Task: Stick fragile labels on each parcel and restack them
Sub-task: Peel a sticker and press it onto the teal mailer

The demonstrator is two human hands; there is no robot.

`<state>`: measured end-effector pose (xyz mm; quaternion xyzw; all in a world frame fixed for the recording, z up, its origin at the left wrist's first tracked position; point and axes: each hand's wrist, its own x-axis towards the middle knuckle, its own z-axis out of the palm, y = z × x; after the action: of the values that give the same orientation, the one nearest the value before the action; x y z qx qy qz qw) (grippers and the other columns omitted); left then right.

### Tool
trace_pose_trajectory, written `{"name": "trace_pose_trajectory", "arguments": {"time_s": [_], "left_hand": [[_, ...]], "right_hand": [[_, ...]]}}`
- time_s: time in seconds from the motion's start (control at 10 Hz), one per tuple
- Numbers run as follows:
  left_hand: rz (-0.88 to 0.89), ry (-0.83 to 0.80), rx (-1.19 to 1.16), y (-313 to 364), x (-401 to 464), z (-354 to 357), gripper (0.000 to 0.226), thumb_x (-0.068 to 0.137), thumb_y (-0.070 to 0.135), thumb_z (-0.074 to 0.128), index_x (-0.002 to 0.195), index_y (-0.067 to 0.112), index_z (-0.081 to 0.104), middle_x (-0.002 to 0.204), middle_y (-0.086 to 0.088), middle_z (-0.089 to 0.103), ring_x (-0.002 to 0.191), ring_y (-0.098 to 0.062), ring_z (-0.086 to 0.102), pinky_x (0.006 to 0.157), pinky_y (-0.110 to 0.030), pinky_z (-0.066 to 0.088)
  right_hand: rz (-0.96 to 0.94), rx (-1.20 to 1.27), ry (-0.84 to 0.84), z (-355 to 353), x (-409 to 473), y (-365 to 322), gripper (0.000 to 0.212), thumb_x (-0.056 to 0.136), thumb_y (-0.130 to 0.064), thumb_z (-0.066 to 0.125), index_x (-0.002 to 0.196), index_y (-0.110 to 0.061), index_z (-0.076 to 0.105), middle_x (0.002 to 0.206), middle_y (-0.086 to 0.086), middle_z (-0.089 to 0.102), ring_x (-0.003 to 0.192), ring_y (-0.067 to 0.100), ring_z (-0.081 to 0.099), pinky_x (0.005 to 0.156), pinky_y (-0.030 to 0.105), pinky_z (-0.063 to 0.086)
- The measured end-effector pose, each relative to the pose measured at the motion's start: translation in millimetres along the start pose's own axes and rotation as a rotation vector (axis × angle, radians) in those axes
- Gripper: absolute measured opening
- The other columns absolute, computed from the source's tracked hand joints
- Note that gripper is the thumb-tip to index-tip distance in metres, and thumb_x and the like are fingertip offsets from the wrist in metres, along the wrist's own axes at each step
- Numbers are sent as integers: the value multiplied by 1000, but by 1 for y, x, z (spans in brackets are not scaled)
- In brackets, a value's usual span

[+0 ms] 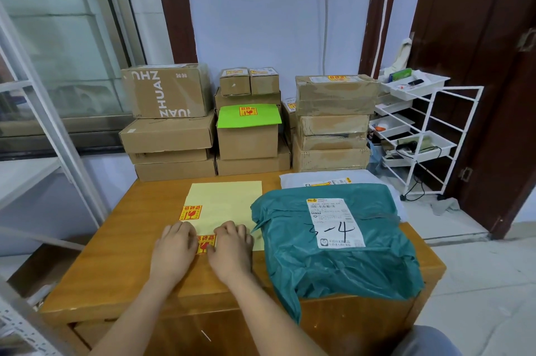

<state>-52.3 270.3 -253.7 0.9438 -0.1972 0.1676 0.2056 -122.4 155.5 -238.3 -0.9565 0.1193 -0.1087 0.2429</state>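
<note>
Wooden desk [121,263]: both hands [174,251] [232,248] are pinching a fragile label [205,244] off its sheet [226,202]; teal parcel [333,265] is waiting unlabelled, several rear boxes [333,94] already labelled.

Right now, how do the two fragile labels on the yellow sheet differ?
The far label lies fully visible at the sheet's left edge, untouched. The near label is partly hidden between the left hand and right hand, whose fingers touch it. Both are yellow with red print.
</note>
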Motion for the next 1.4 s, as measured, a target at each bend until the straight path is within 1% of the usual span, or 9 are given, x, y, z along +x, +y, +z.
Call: {"name": "trace_pose_trajectory", "arguments": {"time_s": [0.1, 0.2, 0.5, 0.6, 0.7, 0.8, 0.9, 1.1, 1.4], "left_hand": [[-2, 2, -18, -2, 1, 2, 12, 90, 12, 56, 101, 11, 61, 105, -4, 62, 101, -23, 50, 79, -36, 45], [9, -3, -18, -4, 1, 3, 14, 90, 9, 56, 101, 8, 65, 104, -7, 63, 99, -25, 50, 81, -36, 45], [-13, -28, -55, -5, 3, 3, 8, 90, 8, 56, 91, 12, 62, 97, -3, 60, 92, -23, 47, 79, -33, 41], [-21, -42, -74, -7, 6, 3, 14, 88, 7, 57, 82, 20, 57, 92, -2, 59, 86, -25, 50, 76, -33, 37], [-37, -41, -57, -6, 7, 4, 11, 89, 9, 55, 84, 19, 57, 94, -3, 60, 82, -26, 49, 75, -34, 37], [-60, -54, 1, -3, 7, 5, 10, 94, 12, 48, 92, 14, 58, 101, -3, 57, 82, -22, 40, 73, -34, 38], [-74, -68, 20, -1, 5, 4, 11, 96, 12, 44, 94, 14, 55, 104, -4, 56, 85, -19, 36, 73, -33, 35], [-87, -66, 14, 1, 4, 2, 14, 96, 9, 41, 95, 15, 53, 105, -4, 57, 87, -19, 38, 74, -32, 33], [-97, -50, -37, 1, 4, 1, 15, 93, 3, 42, 87, 15, 50, 98, -5, 59, 85, -23, 42, 72, -35, 36]], "right_hand": [[2, 6, 3, -1, 0, 0, 42, 97, -34, 47, 135, -15, 49, 136, 3, 43, 126, 25, 34, 108, 41, 28], [2, 12, 4, -1, 0, 1, 41, 97, -33, 47, 135, -15, 49, 136, 3, 43, 126, 25, 34, 108, 41, 28], [-4, 12, 4, -3, -1, 1, 41, 98, -32, 47, 135, -14, 49, 136, 4, 43, 126, 25, 34, 107, 41, 28], [-5, 11, 3, -3, -1, 1, 42, 98, -32, 47, 135, -14, 48, 136, 5, 43, 126, 26, 34, 107, 41, 28], [3, 16, -6, -3, -1, 0, 42, 98, -32, 45, 136, -14, 48, 136, 4, 43, 126, 25, 33, 107, 41, 28], [10, 35, -3, -5, -2, 0, 41, 98, -31, 42, 135, -13, 48, 136, 4, 44, 125, 24, 34, 107, 40, 28], [16, 42, -11, -5, -2, 0, 41, 98, -28, 41, 135, -13, 48, 136, 4, 44, 125, 24, 34, 107, 41, 29], [23, 41, -33, -7, -3, -1, 44, 96, -26, 46, 138, -13, 45, 138, 4, 42, 128, 24, 33, 109, 40, 28], [27, 50, -27, -7, -3, -1, 45, 95, -25, 47, 138, -12, 45, 139, 4, 42, 127, 24, 33, 109, 39, 28]]}}
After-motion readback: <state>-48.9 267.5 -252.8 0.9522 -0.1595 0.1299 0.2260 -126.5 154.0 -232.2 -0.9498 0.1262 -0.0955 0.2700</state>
